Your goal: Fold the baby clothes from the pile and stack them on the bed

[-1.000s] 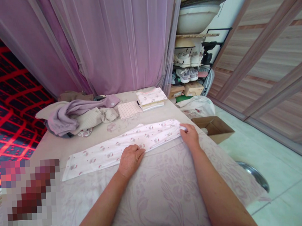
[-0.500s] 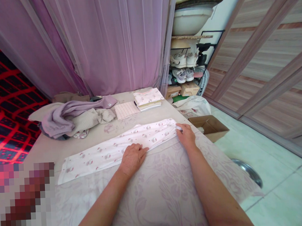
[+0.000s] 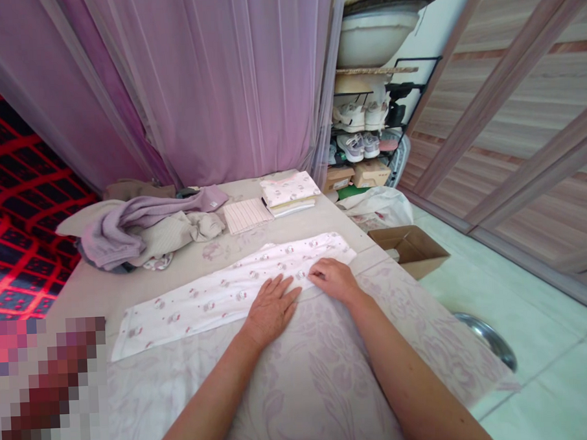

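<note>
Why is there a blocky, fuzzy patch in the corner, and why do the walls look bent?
Head view: the pixelated patch at lower left is deliberately blurred; the wide lens bends the wood-panel wall; soft daylight, no glare, and both hands, left hand, right hand, and the printed garment look sharp.

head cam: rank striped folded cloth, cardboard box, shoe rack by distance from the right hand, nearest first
1. Striped folded cloth: on the bed, beyond the right hand, to its left.
2. Cardboard box: on the floor, off the bed's right edge; close to the cloth's distance, hard to call.
3. Shoe rack: far back, by the curtain.

Both hands, left hand [image 3: 272, 310] and right hand [image 3: 334, 280], press the printed garment [image 3: 214, 295] flat.
</note>
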The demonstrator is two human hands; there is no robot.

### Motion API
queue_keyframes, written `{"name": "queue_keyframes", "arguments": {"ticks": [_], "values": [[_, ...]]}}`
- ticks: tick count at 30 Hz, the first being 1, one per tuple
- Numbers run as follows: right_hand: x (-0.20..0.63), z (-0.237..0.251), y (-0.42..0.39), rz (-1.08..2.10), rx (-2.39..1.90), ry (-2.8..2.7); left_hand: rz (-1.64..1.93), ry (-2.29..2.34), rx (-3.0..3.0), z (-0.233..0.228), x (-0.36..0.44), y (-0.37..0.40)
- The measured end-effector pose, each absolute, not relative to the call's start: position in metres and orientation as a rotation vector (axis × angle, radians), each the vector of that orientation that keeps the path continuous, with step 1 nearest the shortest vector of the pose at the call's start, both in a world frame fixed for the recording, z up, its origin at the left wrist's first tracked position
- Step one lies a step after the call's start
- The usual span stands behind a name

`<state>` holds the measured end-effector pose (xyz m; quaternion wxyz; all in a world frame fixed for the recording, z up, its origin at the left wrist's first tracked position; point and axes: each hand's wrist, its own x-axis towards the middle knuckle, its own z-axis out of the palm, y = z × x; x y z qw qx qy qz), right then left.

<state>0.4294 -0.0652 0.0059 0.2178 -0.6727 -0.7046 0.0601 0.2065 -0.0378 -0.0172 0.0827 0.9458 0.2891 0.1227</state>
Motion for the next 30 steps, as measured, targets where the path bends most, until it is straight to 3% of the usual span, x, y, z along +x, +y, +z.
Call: {"name": "queue_keyframes", "arguments": {"ticks": [11, 21, 30], "values": [[0.438, 0.027, -0.049, 0.091, -2.166, -1.861, 0.449, 0.831, 2.808, -0.026, 0.201, -0.046], [0.369, 0.04, 0.074, 0.271, -2.024, -2.353, 0.512, 0.83, 2.82, -0.035, 0.201, -0.046], [0.364, 0.059, 0.092, 0.347, -1.959, -2.78, 0.493, 0.81, 2.794, -0.028, 0.201, -0.048]]}}
